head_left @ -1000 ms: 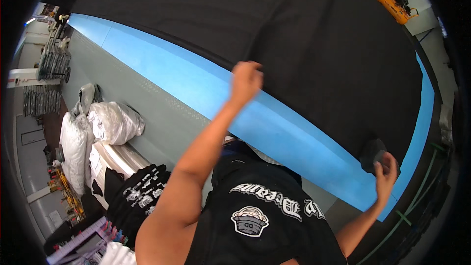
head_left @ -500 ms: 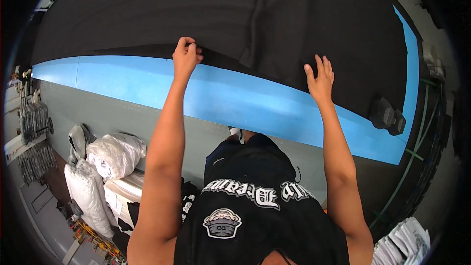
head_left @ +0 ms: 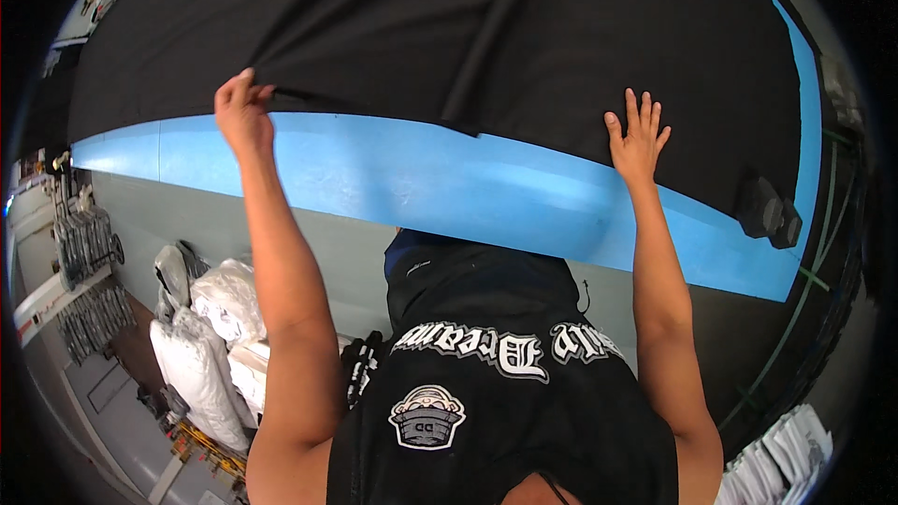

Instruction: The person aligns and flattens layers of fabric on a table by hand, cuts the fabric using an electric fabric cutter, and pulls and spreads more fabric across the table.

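Black fabric (head_left: 393, 47) covers most of a long table with a light blue top (head_left: 402, 173). My left hand (head_left: 245, 110) pinches the fabric near its front edge, left of centre, and folds run away from the fingertips toward the upper right. My right hand (head_left: 639, 138) lies flat on the fabric at the right, fingers spread. A raised crease crosses the cloth between my hands. At the right end, a dark block-like object (head_left: 769, 212) sits on the fabric near the table corner.
White plastic-wrapped bundles (head_left: 192, 369) stand on the floor at lower left. Beyond them hang several grey items (head_left: 89, 243) on a rack. A stack of white packages (head_left: 781, 463) is at lower right. Green lines (head_left: 814, 279) mark the dark area beside the table's right end.
My left hand has moved left with the pinched fabric, drawing folds into it. My right hand has shifted slightly right and spread its fingers on the cloth.
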The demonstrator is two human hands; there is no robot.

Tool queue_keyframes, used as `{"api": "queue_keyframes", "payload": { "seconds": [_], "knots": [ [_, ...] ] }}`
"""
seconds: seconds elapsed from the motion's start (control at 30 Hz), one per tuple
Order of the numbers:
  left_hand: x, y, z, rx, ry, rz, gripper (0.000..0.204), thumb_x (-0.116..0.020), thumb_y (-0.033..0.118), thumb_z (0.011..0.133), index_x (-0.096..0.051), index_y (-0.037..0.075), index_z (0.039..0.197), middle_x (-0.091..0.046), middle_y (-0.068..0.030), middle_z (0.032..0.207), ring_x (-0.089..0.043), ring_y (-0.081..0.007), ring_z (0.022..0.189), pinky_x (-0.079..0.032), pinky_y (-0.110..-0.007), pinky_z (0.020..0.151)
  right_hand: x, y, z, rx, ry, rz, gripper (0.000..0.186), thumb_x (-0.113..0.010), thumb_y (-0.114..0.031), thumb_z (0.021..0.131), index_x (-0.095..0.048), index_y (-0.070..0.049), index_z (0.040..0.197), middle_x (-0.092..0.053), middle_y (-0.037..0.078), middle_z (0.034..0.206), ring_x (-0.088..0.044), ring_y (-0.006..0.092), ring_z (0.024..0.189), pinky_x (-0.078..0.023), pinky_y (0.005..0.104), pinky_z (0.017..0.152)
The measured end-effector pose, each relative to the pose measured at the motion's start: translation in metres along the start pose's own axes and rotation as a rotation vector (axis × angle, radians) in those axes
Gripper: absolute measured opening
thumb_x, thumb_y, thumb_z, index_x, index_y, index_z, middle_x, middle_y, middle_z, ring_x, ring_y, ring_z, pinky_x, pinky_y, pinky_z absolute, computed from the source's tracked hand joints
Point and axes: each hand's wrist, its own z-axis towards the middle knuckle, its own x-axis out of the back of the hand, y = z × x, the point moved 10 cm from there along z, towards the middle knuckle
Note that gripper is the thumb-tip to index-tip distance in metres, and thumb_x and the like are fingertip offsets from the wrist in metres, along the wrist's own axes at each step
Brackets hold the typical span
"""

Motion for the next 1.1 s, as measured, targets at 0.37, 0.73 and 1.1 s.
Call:
{"api": "queue_keyframes", "payload": {
  "seconds": [0.37, 0.73, 1.1],
  "knots": [
    [0.141, -0.063, 0.076, 0.129, 0.176, -0.169, 0.015, -0.065, 0.006, 0.085, -0.051, 0.003, 0.088, -0.061, -0.0114, 0.082, -0.060, -0.0227, 0.075, -0.055, -0.035, 0.069, 0.005, 0.023, -0.001, -0.017, -0.012, -0.031, 0.061, -0.043, -0.057, 0.090, -0.035, -0.026, 0.142, -0.023, 0.008, 0.152, -0.014, 0.0275, 0.142, -0.005, 0.0563, 0.110],
    [0.070, -0.073, 0.033, 0.315, -0.092, 0.060, 0.029, -0.062, 0.029, 0.090, -0.058, 0.001, 0.087, -0.063, -0.0099, 0.070, -0.060, -0.0189, 0.056, -0.050, -0.030, 0.049, 0.001, -0.003, 0.004, 0.001, -0.031, -0.039, 0.064, -0.039, -0.061, 0.090, -0.032, -0.029, 0.144, -0.022, 0.006, 0.153, -0.013, 0.0292, 0.142, -0.003, 0.0623, 0.108],
    [0.098, -0.073, 0.040, -0.071, -0.019, 1.084, 0.062, -0.066, 0.047, 0.084, -0.045, -0.005, 0.057, -0.047, -0.0124, 0.051, -0.044, -0.0179, 0.052, -0.039, -0.035, 0.050, 0.003, -0.004, 0.001, -0.004, -0.022, -0.101, 0.064, -0.038, -0.062, 0.090, -0.030, -0.029, 0.145, -0.022, 0.005, 0.153, -0.012, 0.0271, 0.142, -0.005, 0.0622, 0.108]
  ]
}}
